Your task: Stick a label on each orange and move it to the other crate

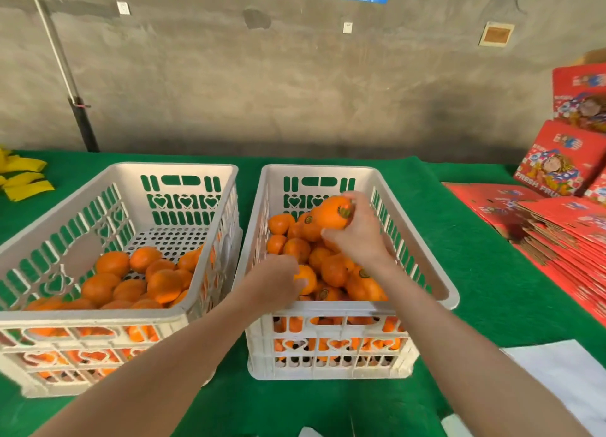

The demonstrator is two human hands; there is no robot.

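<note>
Right hand [359,236] grip seemingly encloses orange [329,215].

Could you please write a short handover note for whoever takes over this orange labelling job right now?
Right hand: grips a labelled orange above the right crate.
Left hand: holds a second orange low in that crate's near left corner; no label shows on it.
Done: the right crate is heaped with oranges, several showing green stickers.
Left to do: the left crate holds a layer of oranges with no visible labels. Each needs a label and a move across.
</note>
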